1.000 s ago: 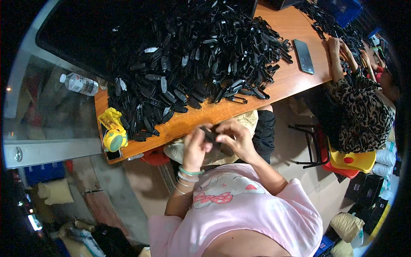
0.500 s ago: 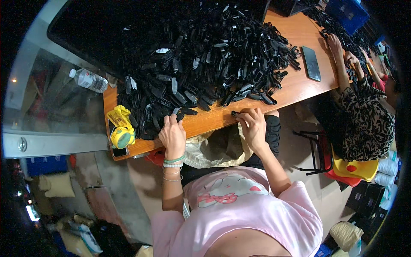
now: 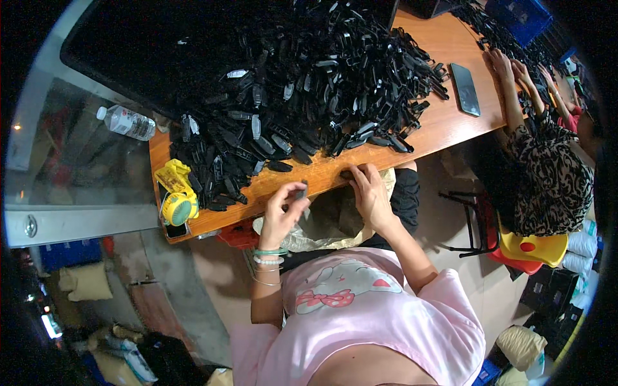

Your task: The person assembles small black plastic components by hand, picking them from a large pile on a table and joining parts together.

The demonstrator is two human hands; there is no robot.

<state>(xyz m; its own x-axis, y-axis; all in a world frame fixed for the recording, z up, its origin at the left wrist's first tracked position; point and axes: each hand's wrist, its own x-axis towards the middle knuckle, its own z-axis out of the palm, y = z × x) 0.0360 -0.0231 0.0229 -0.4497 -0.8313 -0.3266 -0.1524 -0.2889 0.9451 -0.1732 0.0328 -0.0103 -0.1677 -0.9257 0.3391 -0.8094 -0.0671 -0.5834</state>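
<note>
My left hand [image 3: 286,209] is raised over the table's front edge, its thumb and fingers pinching a small dark plastic piece [image 3: 304,186]. To its right, my right hand [image 3: 372,196] rests at the same edge, fingers closed on another small black plastic piece [image 3: 346,174]. Beyond both hands spreads a large heap of small black plastic pieces [image 3: 309,96], some long and rounded, some frame-like. Below the hands, against my lap, a pale woven sack [image 3: 283,240] hangs with its mouth open.
At the wooden table's [image 3: 418,138] left corner sits a yellow-green gadget [image 3: 179,204]. A water bottle [image 3: 127,122] lies beyond it. A phone [image 3: 465,89] lies right of the heap. Another person's arm [image 3: 510,96] reaches over the right side, near a blue crate [image 3: 518,22].
My left hand has left the heap's near edge, moving right and toward me with a dark piece between its fingers. My right hand has shifted slightly left, still pinching its piece.
</note>
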